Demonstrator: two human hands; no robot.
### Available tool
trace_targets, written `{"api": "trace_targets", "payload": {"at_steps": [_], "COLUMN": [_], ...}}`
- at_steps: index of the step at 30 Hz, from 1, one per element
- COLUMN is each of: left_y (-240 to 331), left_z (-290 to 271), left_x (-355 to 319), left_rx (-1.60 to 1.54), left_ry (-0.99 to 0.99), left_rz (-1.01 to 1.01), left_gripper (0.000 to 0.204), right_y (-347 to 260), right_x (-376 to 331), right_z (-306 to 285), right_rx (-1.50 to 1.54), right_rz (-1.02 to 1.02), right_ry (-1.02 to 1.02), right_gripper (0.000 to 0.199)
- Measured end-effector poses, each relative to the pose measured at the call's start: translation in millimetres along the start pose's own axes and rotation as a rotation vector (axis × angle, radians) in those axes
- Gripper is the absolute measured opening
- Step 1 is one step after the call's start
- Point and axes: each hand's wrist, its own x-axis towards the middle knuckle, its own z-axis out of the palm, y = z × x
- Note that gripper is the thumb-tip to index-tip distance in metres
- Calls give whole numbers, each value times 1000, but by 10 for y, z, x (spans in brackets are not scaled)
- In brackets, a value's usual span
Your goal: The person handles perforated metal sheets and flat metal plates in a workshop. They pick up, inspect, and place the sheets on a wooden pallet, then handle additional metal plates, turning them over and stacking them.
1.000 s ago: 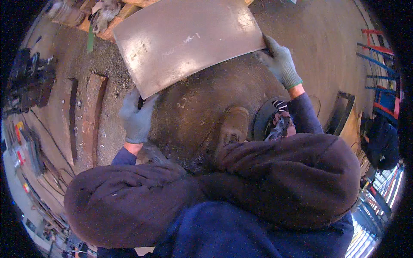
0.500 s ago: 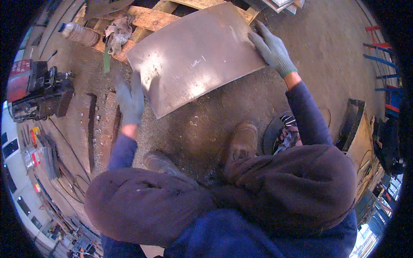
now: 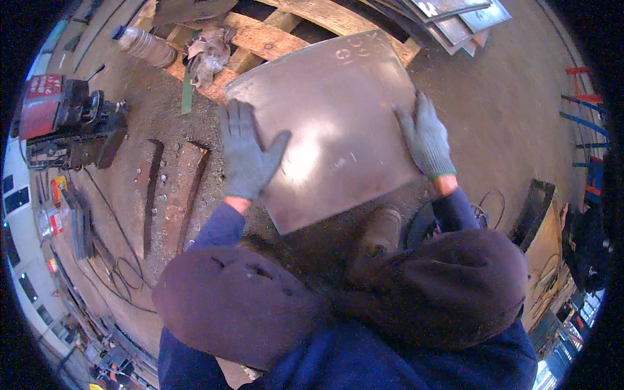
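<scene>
A bare grey metal sheet [image 3: 338,123] with chalk marks lies in front of me, its far edge over a wooden pallet and its near corner close to my boots. My left hand [image 3: 248,153], in a grey knit glove, rests flat at the sheet's left edge. Its fingers are spread and the thumb reaches onto the metal. At the right edge is my gloved right hand [image 3: 426,140], fingers stretched along the rim and thumb over the top face. The sheet's underside is hidden.
The wooden pallet [image 3: 266,40] carries a crumpled rag [image 3: 209,55] and a plastic bottle [image 3: 146,49]. Several metal plates [image 3: 448,19] are stacked at the far right. Rusty steel bars [image 3: 185,195] lie on the left floor near a red and black machine [image 3: 65,120].
The sheet has come nearer to me and turned slightly. My left hand has moved from beside it onto its left edge; my right hand has come nearer along the right edge.
</scene>
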Motion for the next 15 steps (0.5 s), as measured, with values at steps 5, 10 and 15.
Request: {"api": "trace_targets", "payload": {"at_steps": [5, 10, 15], "left_y": [149, 15, -92], "left_z": [-39, 184, 87], "left_x": [-261, -156, -185], "left_rx": [-492, -494, -263], "left_ry": [-4, -1, 59], "left_rz": [-429, -385, -172], "left_gripper": [124, 128, 127], "right_y": [-231, 11, 354], "right_x": [-374, -442, -916], "right_z": [-409, -328, -77], "right_rx": [88, 139, 361], "right_rz": [388, 288, 380], "right_ry": [-298, -58, -125], "right_gripper": [90, 85, 65]}}
